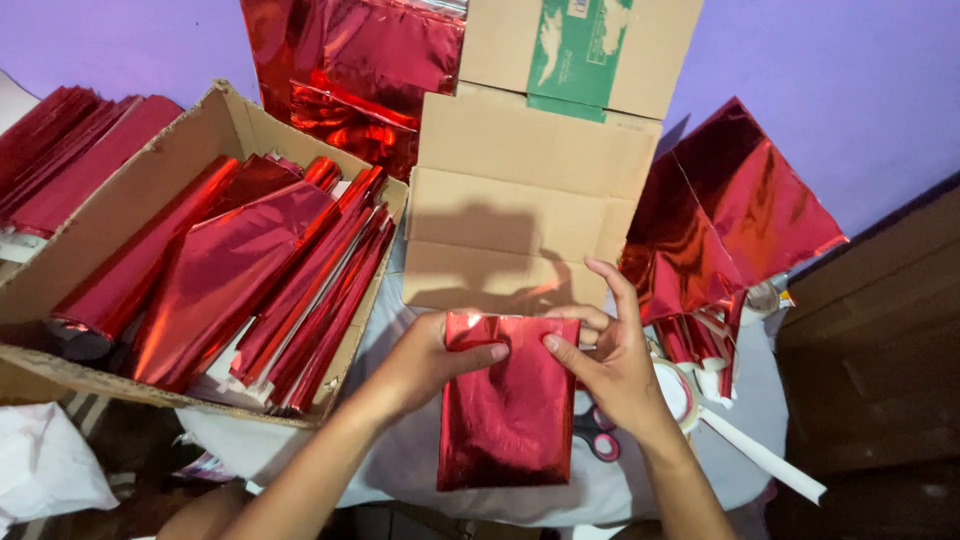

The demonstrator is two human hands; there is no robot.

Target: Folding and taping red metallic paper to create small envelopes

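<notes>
Two hands meet over a red foil packet (508, 400) at the front middle of the table (420, 470), which is draped in a pale cloth. The left hand (430, 360) pinches the packet's upper left edge, thumb on top, and its fingers are hidden behind the foil. The right hand (605, 355) presses its thumb on the upper right edge, two fingers raised and spread; whether the others grip from behind cannot be seen. A pair of scissors (597, 432) lies mostly covered by the packet and right wrist, only the pink handles showing. A roll of tape (675, 392) sits half hidden behind the right hand. The packet is a flat, upright rectangle, shiny and wrinkled, its top edge folded over. To the left, an open cardboard box (140, 175) holds rolls of red foil (230, 270), its near corner cut off by shadow. A flattened carton (520, 190) stands behind, and loose foil sheets (725, 215) lie on the right.
</notes>
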